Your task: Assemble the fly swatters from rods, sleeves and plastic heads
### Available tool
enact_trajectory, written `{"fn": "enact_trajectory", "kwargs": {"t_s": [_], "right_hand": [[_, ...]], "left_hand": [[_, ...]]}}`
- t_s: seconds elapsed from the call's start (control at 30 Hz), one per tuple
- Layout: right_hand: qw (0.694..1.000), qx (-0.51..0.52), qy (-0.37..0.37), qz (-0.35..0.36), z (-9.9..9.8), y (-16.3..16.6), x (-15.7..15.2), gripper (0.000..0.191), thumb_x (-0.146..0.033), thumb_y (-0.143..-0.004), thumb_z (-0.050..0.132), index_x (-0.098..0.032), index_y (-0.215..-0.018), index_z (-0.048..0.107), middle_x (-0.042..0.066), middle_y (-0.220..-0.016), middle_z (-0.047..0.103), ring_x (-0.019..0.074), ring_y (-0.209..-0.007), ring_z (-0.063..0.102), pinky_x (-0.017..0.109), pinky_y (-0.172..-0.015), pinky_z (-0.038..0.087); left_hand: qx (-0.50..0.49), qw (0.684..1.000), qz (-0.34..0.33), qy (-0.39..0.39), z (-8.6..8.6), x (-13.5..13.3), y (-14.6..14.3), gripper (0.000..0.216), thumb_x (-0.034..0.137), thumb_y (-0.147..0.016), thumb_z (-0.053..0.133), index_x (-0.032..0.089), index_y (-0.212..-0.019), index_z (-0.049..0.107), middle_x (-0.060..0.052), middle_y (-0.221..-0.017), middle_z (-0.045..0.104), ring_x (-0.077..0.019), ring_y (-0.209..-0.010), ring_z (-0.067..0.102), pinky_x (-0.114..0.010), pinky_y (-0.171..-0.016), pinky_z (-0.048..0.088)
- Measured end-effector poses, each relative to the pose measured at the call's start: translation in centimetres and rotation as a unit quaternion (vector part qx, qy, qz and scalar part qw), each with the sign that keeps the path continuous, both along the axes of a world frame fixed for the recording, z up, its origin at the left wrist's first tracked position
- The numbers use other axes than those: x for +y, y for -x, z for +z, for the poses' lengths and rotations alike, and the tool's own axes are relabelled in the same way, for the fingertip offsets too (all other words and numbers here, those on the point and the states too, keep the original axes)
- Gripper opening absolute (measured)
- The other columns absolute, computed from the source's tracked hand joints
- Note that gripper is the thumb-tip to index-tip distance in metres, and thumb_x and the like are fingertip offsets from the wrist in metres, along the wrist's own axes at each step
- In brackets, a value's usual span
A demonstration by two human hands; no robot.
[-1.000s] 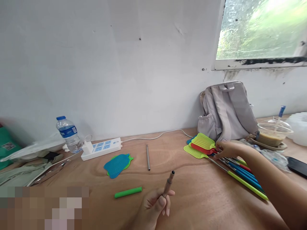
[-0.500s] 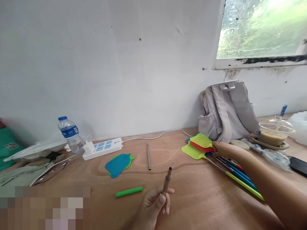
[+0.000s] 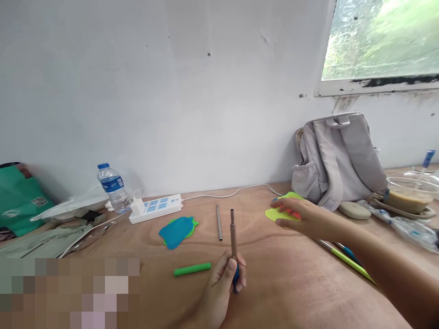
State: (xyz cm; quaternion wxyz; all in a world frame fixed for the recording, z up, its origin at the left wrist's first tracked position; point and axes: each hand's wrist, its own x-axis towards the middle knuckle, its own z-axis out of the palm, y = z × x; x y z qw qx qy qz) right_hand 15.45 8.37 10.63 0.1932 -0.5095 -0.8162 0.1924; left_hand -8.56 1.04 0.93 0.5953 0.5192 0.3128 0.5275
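My left hand (image 3: 221, 285) is closed round a thin metal tube (image 3: 233, 233) with a blue grip at its lower end, held upright over the wooden table (image 3: 291, 283). My right hand (image 3: 302, 217) lies over a stack of fly swatters (image 3: 283, 211), green, red and blue, fingers spread flat on their mesh heads. The swatters' handles (image 3: 346, 256) run out to the right under my forearm. A loose metal rod (image 3: 218, 222), a green handle sleeve (image 3: 192, 269) and a blue-and-green swatter head (image 3: 178, 227) lie on the table near my left hand.
A white power strip (image 3: 156, 208) and a water bottle (image 3: 113, 187) stand by the wall. A grey backpack (image 3: 338, 157) leans at the right, with a plastic cup (image 3: 406, 194) beyond it. Bags and a green packet (image 3: 18, 198) lie at the left.
The left hand has tilted the metal tube upright. The right hand has slid left along the swatters, from their necks onto the mesh heads. The camera has shifted a little left.
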Motion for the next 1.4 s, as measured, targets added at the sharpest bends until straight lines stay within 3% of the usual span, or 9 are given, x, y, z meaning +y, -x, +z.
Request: {"fn": "enact_trajectory", "kwargs": {"t_s": [0.17,0.33,0.47,0.7,0.83,0.93,1.03,1.23,1.4], "right_hand": [[0.93,0.319,0.062,0.174,1.6,7.3,-4.9,0.049,-0.037,-0.08,0.057,-0.025,-0.124,0.036,0.01,-0.122,0.05,0.0188,-0.107,0.051,0.037,-0.087,0.043],[0.806,0.541,0.144,0.191,1.5,12.0,-5.0,0.023,-0.039,-0.088,0.044,-0.018,-0.081,0.049,0.0,-0.068,0.055,0.0125,-0.069,0.056,0.027,-0.062,0.046],[0.76,0.586,0.183,0.216,0.5,13.8,-4.0,0.039,-0.045,-0.087,0.039,-0.017,-0.061,0.041,-0.007,-0.051,0.033,0.0064,-0.044,0.04,0.019,-0.042,0.032],[0.76,0.55,0.228,0.26,-1.4,14.1,-3.3,0.042,-0.05,-0.082,0.033,-0.016,-0.059,0.045,-0.005,-0.045,0.04,0.0063,-0.035,0.037,0.019,-0.035,0.028],[0.728,0.545,0.29,0.299,-2.2,14.0,-2.3,0.048,-0.059,-0.079,0.033,-0.017,-0.061,0.045,-0.005,-0.044,0.041,0.0078,-0.034,0.039,0.019,-0.031,0.029],[0.699,0.542,0.329,0.331,-2.7,13.9,-1.6,0.052,-0.063,-0.078,0.031,-0.017,-0.056,0.043,-0.007,-0.04,0.034,0.006,-0.029,0.03,0.017,-0.028,0.024],[0.678,0.536,0.353,0.358,-2.9,14.0,-1.5,0.055,-0.066,-0.078,0.028,-0.017,-0.054,0.042,-0.009,-0.038,0.029,0.0041,-0.027,0.021,0.016,-0.027,0.018],[0.708,0.489,0.318,0.398,-2.8,14.1,-2.8,0.056,-0.068,-0.074,0.031,-0.018,-0.053,0.042,-0.007,-0.039,0.033,0.0043,-0.028,0.023,0.017,-0.027,0.019],[0.741,0.491,0.255,0.38,-2.7,14.0,-3.1,0.058,-0.068,-0.076,0.025,-0.018,-0.05,0.04,-0.006,-0.038,0.032,0.0052,-0.03,0.025,0.019,-0.03,0.021]], "left_hand": [[0.021,0.999,-0.02,0.019,0.6,-0.2,0.1,0.037,0.054,-0.083,0.045,0.018,-0.082,0.05,0.003,-0.06,0.045,-0.0095,-0.056,0.038,-0.025,-0.058,0.027],[0.006,0.999,-0.032,0.007,0.8,-0.3,0.0,0.037,0.055,-0.082,0.044,0.018,-0.088,0.048,0.005,-0.058,0.04,-0.0097,-0.054,0.032,-0.026,-0.057,0.025],[-0.034,0.998,-0.054,0.009,0.4,0.0,0.0,0.037,0.055,-0.082,0.043,0.019,-0.084,0.046,0.006,-0.056,0.036,-0.0095,-0.052,0.028,-0.025,-0.055,0.024],[-0.089,0.994,-0.063,0.008,-0.1,-0.2,-0.1,0.03,0.046,-0.072,0.056,0.019,-0.081,0.046,0.003,-0.064,0.043,-0.0102,-0.057,0.037,-0.025,-0.057,0.03],[-0.013,0.988,0.146,-0.045,2.2,0.3,1.3,0.02,0.032,-0.071,0.052,0.021,-0.086,0.044,-0.003,-0.089,0.052,-0.0178,-0.086,0.051,-0.029,-0.075,0.038],[0.104,0.927,0.346,-0.098,4.9,2.3,4.2,0.019,0.022,-0.073,0.043,0.022,-0.091,0.038,-0.003,-0.096,0.051,-0.0186,-0.1,0.05,-0.033,-0.088,0.037],[0.361,0.829,0.401,-0.144,5.8,4.6,7.7,0.019,0.019,-0.076,0.038,0.02,-0.095,0.04,-0.008,-0.102,0.05,-0.0213,-0.104,0.049,-0.038,-0.092,0.037],[0.77,0.584,0.249,-0.067,2.2,6.6,11.8,0.048,0.011,-0.077,0.039,0.004,-0.124,0.038,-0.023,-0.136,0.035,-0.0328,-0.125,0.034,-0.046,-0.1,0.028],[0.798,0.575,0.177,-0.041,1.7,6.9,13.5,0.044,0.026,-0.085,0.036,0.006,-0.123,0.042,-0.018,-0.126,0.051,-0.0275,-0.118,0.046,-0.036,-0.093,0.037]]}}
